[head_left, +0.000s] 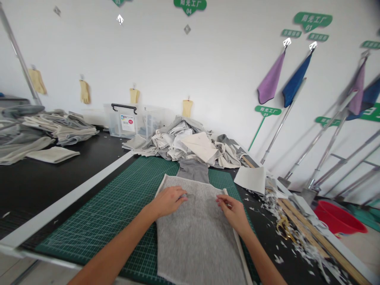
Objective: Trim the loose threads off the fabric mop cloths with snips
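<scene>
A light grey cloth (198, 237) lies spread over the green cutting mat (97, 213), its right edge folded or rolled into a pale strip. My left hand (170, 201) is over the upper left of the cloth, its fingers closed around a small shiny item that I cannot make out. Over the cloth's upper right, near the pale edge, my right hand (231, 208) has its fingertips pinched together; whatever they hold is too small to tell. A darker grey cloth (194, 170) lies just beyond the light one.
A heap of cloths (190, 142) and a clear plastic box (123, 122) stand at the back. Folded cloths (65, 126) lie at left. Along the right are gold-handled scissors (285, 228), scraps, wooden strips (308, 229) and a red basin (338, 217).
</scene>
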Tool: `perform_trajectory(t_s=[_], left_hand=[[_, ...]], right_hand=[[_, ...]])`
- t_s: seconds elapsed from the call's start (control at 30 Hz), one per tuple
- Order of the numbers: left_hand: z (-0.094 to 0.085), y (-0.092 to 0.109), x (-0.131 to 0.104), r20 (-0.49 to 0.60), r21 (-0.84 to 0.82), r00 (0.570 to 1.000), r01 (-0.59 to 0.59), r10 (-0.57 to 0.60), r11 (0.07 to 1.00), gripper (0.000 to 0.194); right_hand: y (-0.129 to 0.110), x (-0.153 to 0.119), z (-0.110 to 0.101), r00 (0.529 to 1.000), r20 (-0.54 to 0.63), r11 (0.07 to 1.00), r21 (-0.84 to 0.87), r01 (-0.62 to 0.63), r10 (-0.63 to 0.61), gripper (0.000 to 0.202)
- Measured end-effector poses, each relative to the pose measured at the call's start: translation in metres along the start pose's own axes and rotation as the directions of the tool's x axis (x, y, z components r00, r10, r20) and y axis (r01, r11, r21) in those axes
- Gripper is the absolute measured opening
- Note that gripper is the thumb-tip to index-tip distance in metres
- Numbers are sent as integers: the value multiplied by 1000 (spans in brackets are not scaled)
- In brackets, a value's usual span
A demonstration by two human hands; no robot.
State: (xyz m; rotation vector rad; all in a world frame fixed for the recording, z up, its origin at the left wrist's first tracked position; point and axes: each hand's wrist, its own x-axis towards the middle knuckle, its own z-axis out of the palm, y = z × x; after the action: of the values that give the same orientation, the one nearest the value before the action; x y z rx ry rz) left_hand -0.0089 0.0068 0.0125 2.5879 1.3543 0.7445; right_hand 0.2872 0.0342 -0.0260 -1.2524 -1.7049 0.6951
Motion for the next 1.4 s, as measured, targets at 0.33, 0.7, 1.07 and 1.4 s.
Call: perform_trajectory(t_s=[0.33,0.7,1.07,1.4], left_hand=[[0,2,-1,28,14,999,-23,23,1000,31],[-3,8,-1,31,-22,998,-61,62,998,31],[1,0,0,1,12,1000,13,-13,1000,32],[3,-4,1,-18,1,998,56,-56,998,33]], right_hand=[[-5,-1,0,1000,6,1000,-28,3,-3,32],[-5,-2,0,1000,17,1000,-9,-13,13,32],[-4,0,-2,1000,8,1000,11,-5,5,30],[-6,-2,-2,1000,5,1000,20,1,-1,31]])
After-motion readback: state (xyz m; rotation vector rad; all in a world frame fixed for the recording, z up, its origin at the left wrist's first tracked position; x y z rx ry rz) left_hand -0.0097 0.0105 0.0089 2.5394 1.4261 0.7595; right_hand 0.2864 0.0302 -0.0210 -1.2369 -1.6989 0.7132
